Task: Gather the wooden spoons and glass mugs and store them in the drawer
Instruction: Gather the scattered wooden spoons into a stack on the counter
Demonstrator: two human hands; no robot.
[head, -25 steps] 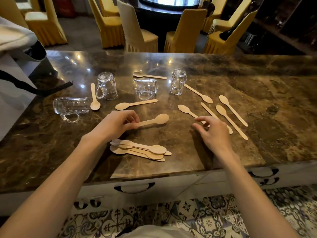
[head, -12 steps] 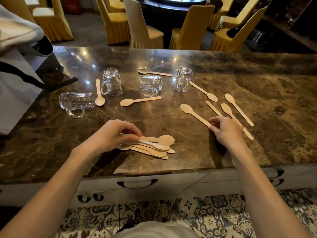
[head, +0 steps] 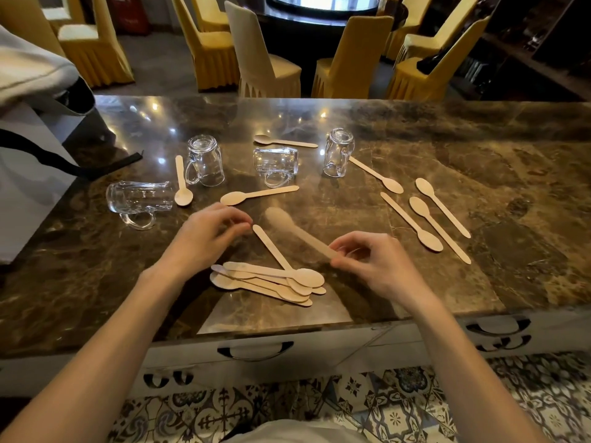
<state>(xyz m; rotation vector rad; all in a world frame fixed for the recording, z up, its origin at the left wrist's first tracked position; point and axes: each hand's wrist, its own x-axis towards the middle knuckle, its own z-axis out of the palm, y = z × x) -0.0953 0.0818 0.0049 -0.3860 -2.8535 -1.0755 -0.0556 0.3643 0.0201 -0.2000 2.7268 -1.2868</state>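
A pile of wooden spoons [head: 268, 281] lies near the front edge of the marble counter [head: 479, 161]. My right hand [head: 374, 266] pinches the handle of one blurred wooden spoon [head: 297, 231], held above the pile with its bowl pointing far left. My left hand [head: 208, 235] hovers just left of the pile, fingers loosely curled, holding nothing. Loose spoons lie to the right [head: 428, 225] and beside the mugs [head: 256, 195]. Several glass mugs stand or lie at the back: one on its side at left [head: 137, 198], two upside down [head: 204, 161] [head: 337, 151], one on its side in the middle [head: 276, 161].
White drawers with dark handles [head: 254, 350] run under the counter's front edge. A white bag with a black strap [head: 28, 155] sits on the counter's left end. Yellow-covered chairs [head: 348, 59] and a dark round table stand beyond.
My left hand laid its spoon on the pile and let go. My right hand picked up a spoon from the right group and carried it left over the pile.
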